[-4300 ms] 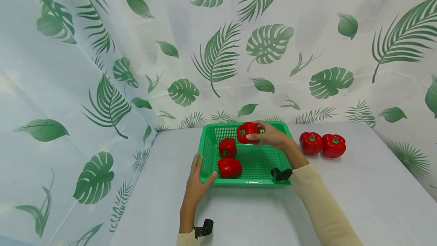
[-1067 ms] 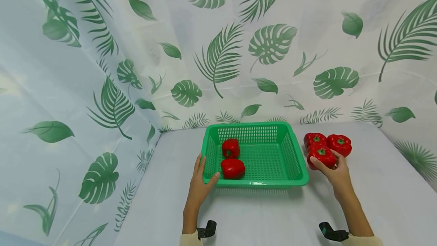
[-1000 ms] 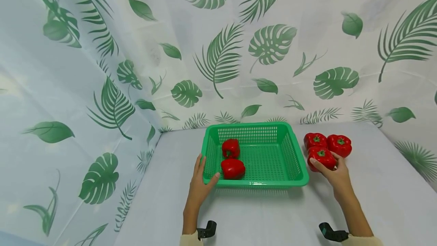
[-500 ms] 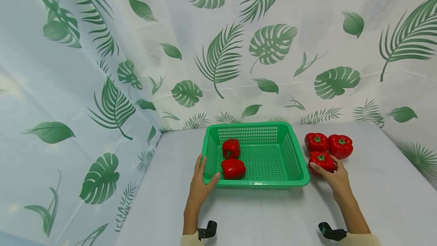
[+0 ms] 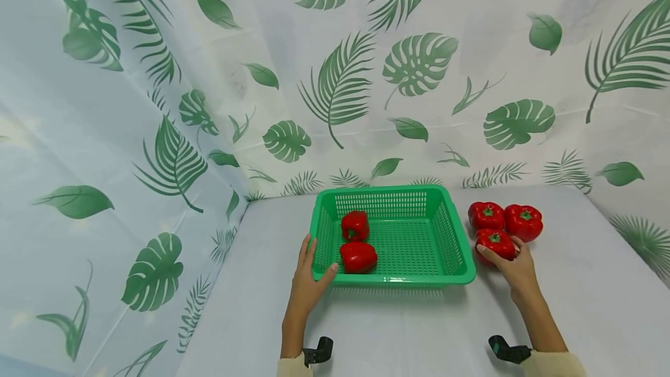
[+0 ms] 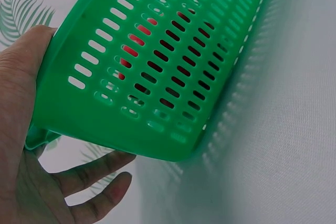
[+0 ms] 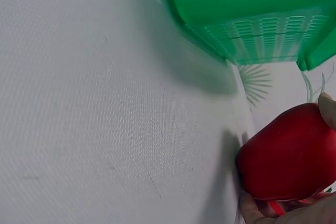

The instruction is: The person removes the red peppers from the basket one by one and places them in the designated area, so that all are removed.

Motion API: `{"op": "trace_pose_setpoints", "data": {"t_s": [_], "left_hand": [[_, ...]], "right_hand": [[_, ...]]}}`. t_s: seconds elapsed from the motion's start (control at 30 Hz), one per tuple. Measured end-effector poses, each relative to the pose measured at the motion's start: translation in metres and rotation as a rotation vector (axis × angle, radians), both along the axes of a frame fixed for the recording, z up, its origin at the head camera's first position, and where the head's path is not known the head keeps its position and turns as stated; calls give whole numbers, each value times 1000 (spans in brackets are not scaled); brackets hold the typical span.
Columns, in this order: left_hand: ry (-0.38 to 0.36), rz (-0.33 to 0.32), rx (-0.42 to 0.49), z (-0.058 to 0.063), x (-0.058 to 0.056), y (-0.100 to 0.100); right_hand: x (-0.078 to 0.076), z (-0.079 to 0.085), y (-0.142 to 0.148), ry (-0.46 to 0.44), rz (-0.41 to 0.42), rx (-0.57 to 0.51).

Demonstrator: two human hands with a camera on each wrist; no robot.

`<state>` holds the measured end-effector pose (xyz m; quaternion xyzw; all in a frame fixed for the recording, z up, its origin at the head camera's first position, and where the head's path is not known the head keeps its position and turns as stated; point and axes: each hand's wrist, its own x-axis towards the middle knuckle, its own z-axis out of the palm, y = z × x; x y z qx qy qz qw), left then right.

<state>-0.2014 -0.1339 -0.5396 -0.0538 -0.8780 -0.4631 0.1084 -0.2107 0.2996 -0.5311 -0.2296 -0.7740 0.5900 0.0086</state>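
My left hand (image 5: 303, 284) rests at the near left corner of a green plastic basket (image 5: 413, 280). Its fingers lie fairly straight along the left side and its thumb is on the front rim; the left wrist view shows the corner between them. To the right of the basket, my right hand (image 5: 518, 272) grips a red bell pepper (image 5: 493, 239) between thumb and fingers, stem up, at or very near the tabletop. Just behind it stand two more red bell peppers, one at the left (image 5: 486, 216) and one at the right (image 5: 523, 223).
Inside the basket's left part lie two red bell peppers, one behind (image 5: 355, 226) and one in front (image 5: 358, 258). A white cloth covers the table (image 5: 387, 330). Leaf-patterned curtains (image 5: 335, 86) hang behind and at the left.
The pepper in my right hand was over the basket at first. It has moved right, out beside the two table peppers, and come down. My left hand stays at the basket corner.
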Motion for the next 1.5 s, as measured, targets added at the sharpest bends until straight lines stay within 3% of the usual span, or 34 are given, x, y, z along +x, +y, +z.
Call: {"op": "trace_pose_setpoints", "data": {"t_s": [0.83, 1.5], "left_hand": [[-12, 0, 20, 1, 0, -1], [-7, 1, 19, 0, -1, 0]], "right_hand": [[-6, -1, 2, -23, -4, 6], [-1, 1, 1, -6, 1, 5]]}}
